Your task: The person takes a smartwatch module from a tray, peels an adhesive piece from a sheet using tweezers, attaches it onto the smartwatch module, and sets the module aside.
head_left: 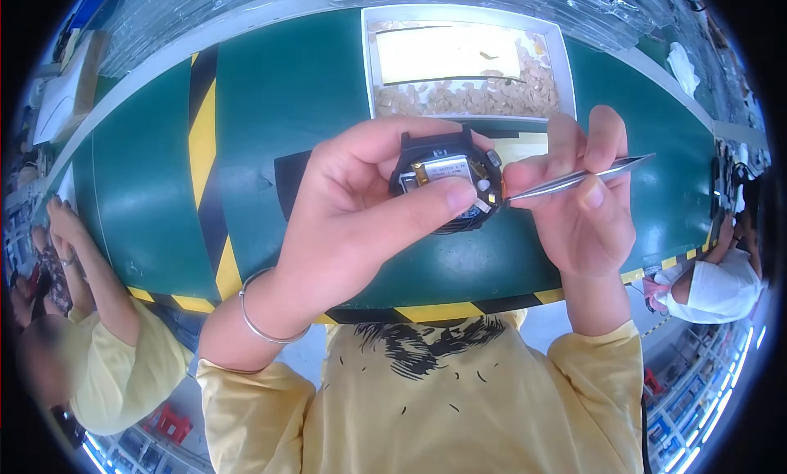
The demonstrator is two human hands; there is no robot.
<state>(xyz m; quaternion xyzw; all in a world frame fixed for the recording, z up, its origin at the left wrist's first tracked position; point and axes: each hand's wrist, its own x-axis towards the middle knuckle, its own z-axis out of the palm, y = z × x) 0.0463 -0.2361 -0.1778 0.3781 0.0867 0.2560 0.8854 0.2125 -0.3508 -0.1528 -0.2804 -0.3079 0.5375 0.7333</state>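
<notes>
My left hand [340, 207] is closed around a black round watch case [441, 143] with its inside exposed. The thumb presses across the front, by a silver battery [445, 169] and small electronic parts. My right hand [597, 228] pinches metal tweezers [562, 184]. Their thin tip points left and meets or nearly meets the right rim of the case, near a small orange strip [503, 187]. Whether the tip grips anything is too small to tell.
A white box [370, 68] beyond my hands holds a pale sheet [447, 54] and many small brownish pieces [467, 99]. Black-and-yellow tape [203, 142] crosses the green table [270, 72] and lines its front edge. Other people sit at left [123, 367] and right [709, 285].
</notes>
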